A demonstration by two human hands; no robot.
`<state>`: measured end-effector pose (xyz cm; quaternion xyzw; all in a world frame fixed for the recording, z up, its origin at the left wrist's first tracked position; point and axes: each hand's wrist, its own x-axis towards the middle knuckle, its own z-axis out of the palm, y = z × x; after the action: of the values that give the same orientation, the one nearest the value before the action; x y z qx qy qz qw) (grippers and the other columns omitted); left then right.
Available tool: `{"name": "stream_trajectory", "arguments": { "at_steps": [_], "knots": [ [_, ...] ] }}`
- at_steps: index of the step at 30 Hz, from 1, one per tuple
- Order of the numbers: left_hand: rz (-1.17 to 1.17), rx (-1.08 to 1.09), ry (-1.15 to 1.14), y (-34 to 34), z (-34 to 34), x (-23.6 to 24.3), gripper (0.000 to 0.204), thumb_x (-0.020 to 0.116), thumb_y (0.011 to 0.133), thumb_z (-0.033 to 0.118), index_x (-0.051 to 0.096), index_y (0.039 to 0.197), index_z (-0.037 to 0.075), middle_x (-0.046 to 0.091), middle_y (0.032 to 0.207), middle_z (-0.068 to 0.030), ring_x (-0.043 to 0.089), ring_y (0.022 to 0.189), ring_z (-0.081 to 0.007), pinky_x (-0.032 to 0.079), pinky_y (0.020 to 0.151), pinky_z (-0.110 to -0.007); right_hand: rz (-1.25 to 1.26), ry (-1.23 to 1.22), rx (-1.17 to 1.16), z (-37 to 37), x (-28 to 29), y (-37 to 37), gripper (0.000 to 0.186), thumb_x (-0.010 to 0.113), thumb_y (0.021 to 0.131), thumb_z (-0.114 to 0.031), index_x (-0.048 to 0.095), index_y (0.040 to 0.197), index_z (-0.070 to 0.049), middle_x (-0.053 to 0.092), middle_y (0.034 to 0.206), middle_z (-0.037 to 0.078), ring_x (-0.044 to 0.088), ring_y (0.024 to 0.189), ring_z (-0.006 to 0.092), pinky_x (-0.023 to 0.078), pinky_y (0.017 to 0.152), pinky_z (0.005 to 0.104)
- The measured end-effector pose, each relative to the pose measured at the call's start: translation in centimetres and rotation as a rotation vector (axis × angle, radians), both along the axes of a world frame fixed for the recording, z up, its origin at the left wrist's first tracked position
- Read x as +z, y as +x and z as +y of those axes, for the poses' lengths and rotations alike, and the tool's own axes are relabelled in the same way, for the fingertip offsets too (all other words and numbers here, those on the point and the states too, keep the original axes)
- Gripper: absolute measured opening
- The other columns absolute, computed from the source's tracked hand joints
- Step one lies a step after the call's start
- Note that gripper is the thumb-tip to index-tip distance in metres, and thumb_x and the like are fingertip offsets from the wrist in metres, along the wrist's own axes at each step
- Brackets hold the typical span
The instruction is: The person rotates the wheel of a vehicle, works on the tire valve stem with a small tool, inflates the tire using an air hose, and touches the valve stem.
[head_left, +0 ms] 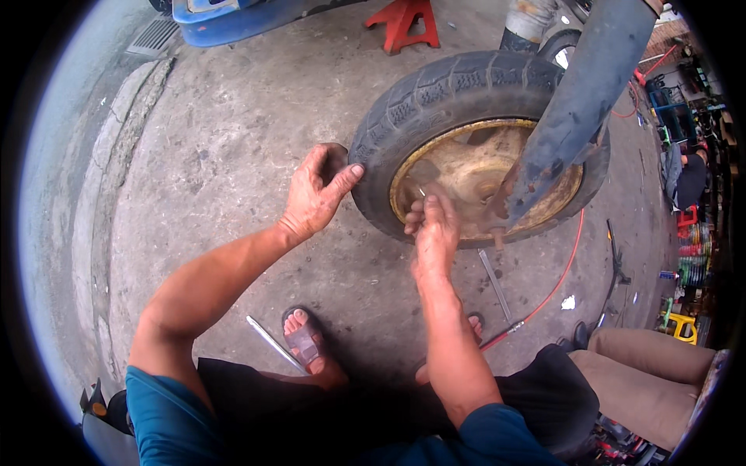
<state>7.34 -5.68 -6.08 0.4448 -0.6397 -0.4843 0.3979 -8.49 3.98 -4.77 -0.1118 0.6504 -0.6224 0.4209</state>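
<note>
A wheel with a black treaded tire (466, 81) and a rusty yellowish rim (458, 159) stands in front of me, fixed at a worn grey fork leg (571, 116). My left hand (315, 194) holds the tire's left edge, thumb on the sidewall and fingers curled round the tread side, partly hidden. At the lower left of the rim is my right hand (435, 225), its fingers pinched together and slightly blurred. A small pale tip shows by those fingertips; what they hold I cannot make out.
A metal bar (272, 342) lies by my left foot, another bar (495, 286) below the wheel. A red hose (561, 279) crosses the concrete floor. Behind the wheel stands a red jack stand (404, 23). At right a person in brown trousers (645, 377) sits close by.
</note>
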Motion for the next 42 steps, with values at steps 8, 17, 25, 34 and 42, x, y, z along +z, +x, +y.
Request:
{"name": "stream_trajectory", "arguments": {
  "at_steps": [8, 17, 25, 34, 42],
  "knots": [
    [-0.020, -0.030, -0.047, 0.4, -0.1, -0.1, 0.037, 0.071, 0.077, 0.029, 0.056, 0.095, 0.001, 0.055, 0.077, -0.0080, 0.053, 0.067, -0.0158, 0.046, 0.063, -0.030, -0.297, -0.092, -0.214, 0.5, -0.8, 0.3, 0.024, 0.062, 0.084, -0.013, 0.053, 0.104, -0.003, 0.058, 0.085, 0.007, 0.056, 0.069, 0.0139, 0.044, 0.054, 0.0247],
    [-0.229, -0.413, -0.766, 0.2, 1.4, 1.7, 0.022, 0.067, 0.071, 0.010, 0.057, 0.090, 0.003, 0.055, 0.072, -0.0096, 0.059, 0.064, -0.0267, 0.049, 0.055, -0.034, 0.508, -0.141, -0.106, 0.4, -3.3, -0.2, 0.022, 0.061, 0.087, -0.016, 0.061, 0.103, 0.000, 0.060, 0.085, 0.002, 0.053, 0.070, 0.0073, 0.045, 0.055, 0.0212],
    [-0.647, -0.665, -0.767, -5.6, 3.1, 3.3, 0.049, 0.052, 0.075, 0.010, 0.044, 0.122, -0.004, 0.057, 0.106, -0.0193, 0.062, 0.088, -0.0297, 0.052, 0.068, -0.037, 0.176, -0.218, -0.113, 0.8, -3.8, 0.9, 0.027, 0.054, 0.090, -0.017, 0.056, 0.111, 0.000, 0.057, 0.106, 0.008, 0.054, 0.094, 0.0168, 0.044, 0.083, 0.0285],
    [-0.550, -0.605, -0.676, -5.4, 3.0, 3.1, 0.041, 0.061, 0.073, 0.015, 0.051, 0.110, 0.000, 0.056, 0.091, -0.0137, 0.061, 0.073, -0.0303, 0.050, 0.064, -0.039, -0.250, -0.128, -0.021, 0.4, -0.8, -1.8, 0.016, 0.062, 0.080, -0.010, 0.059, 0.096, -0.005, 0.060, 0.081, 0.001, 0.056, 0.064, 0.0102, 0.045, 0.055, 0.0254],
    [-0.510, -0.726, -1.176, -6.2, 2.5, 3.1, 0.028, 0.056, 0.067, 0.014, 0.058, 0.092, 0.003, 0.054, 0.081, -0.0069, 0.058, 0.071, -0.0198, 0.048, 0.059, -0.032, -0.509, -0.103, 0.106, -0.5, -0.8, -3.2, 0.022, 0.068, 0.074, -0.018, 0.063, 0.094, -0.009, 0.059, 0.087, 0.002, 0.056, 0.083, 0.0143, 0.042, 0.068, 0.0297]
  ]
}}
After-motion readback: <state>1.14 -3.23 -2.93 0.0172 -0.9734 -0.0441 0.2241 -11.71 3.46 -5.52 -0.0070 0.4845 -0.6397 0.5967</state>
